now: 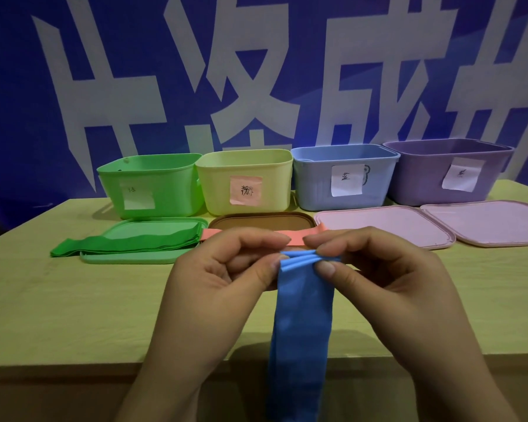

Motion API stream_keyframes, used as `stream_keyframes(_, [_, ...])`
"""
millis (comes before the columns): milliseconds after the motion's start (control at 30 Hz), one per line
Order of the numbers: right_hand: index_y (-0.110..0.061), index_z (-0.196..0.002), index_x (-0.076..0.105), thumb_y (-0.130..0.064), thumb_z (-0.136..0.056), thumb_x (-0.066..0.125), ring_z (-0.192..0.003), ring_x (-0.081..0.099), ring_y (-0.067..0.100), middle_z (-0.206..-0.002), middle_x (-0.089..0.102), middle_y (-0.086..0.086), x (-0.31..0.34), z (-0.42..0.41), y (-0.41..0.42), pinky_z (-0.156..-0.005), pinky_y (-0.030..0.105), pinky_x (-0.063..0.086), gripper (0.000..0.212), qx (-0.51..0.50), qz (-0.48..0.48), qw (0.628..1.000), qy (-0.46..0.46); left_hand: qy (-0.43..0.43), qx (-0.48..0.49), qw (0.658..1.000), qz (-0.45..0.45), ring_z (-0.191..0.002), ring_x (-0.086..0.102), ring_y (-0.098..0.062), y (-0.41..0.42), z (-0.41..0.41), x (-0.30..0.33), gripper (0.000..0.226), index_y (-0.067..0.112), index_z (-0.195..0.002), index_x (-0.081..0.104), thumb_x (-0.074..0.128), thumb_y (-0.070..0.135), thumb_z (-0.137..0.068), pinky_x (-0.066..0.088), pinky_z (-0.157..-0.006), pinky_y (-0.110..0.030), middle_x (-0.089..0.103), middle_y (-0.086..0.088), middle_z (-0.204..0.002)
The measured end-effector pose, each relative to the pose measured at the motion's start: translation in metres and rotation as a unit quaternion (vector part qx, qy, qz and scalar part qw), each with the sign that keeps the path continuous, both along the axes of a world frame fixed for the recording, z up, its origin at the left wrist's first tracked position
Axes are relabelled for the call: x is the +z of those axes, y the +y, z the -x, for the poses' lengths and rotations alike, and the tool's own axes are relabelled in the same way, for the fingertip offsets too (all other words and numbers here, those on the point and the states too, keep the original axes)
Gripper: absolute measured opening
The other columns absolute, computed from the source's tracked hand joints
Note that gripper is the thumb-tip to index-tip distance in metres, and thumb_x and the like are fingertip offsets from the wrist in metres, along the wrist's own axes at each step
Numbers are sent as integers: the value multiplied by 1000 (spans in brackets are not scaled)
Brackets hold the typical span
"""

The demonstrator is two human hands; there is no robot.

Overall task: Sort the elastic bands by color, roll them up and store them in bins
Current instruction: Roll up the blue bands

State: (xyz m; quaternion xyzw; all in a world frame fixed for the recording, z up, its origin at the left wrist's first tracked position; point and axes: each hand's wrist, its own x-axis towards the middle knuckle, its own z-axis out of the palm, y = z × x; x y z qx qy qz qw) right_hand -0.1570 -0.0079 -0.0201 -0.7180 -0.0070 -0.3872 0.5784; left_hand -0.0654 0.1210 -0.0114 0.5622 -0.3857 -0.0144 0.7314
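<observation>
above the near table (73,300) edge, left hand (223,269) and right hand (375,278) pinch the blue band's (302,315) folded far end, its length hanging toward the person.

Four bins (244,181) stand in a row at the back of the table (73,300), before a banner (256,71). Four lids (384,226) lie flat in front of them. A band (128,242) lies across the leftmost lid. Nearer, between both hands, another band (302,315) hangs over the table's front edge.
</observation>
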Motion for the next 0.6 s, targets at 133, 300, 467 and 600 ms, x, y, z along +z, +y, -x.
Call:
stream_keyframes(133, [-23, -74, 70, -5, -73, 68, -92, 68, 4, -91, 74, -10, -1, -1, 0, -72, 13, 52, 18, 1, -13, 1000, -7, -8, 11, 1000, 8, -70, 72, -10, -2, 1, -1, 22, 19, -81, 73, 65, 7, -64, 55, -61, -18, 75, 3, -71])
stream_keyframes(300, [-18, -73, 71, 5, -75, 67, -92, 68, 6, -93, 74, -8, -3, -1, 0, -71, 15, 53, 23, -1, -22, 1000, -9, -30, 18, 999, 13, -75, 72, -10, -3, 0, -5, 19, 19, -82, 71, 73, 5, -70, 55, -65, -19, 75, 6, -76])
stream_keyframes(467, [-13, -75, 70, 7, -74, 68, -88, 68, 3, -87, 73, -8, 0, 0, 2, -68, 12, 52, 20, -19, 3, 1000, -12, -65, 18, 998, 4, -80, 71, -9, -1, -2, -8, 20, 21, -84, 72, 72, 5, -71, 55, -70, -18, 74, 8, -82])
stream_keyframes(600, [-13, -74, 70, 4, -73, 74, -87, 68, 4, -87, 73, -7, -2, -1, 2, -69, 13, 52, 18, -42, 20, 999, -26, -141, 19, 989, -30, -88, 68, -4, 6, -3, -6, 18, 23, -92, 72, 62, 23, -77, 53, -75, -15, 72, 15, -93])
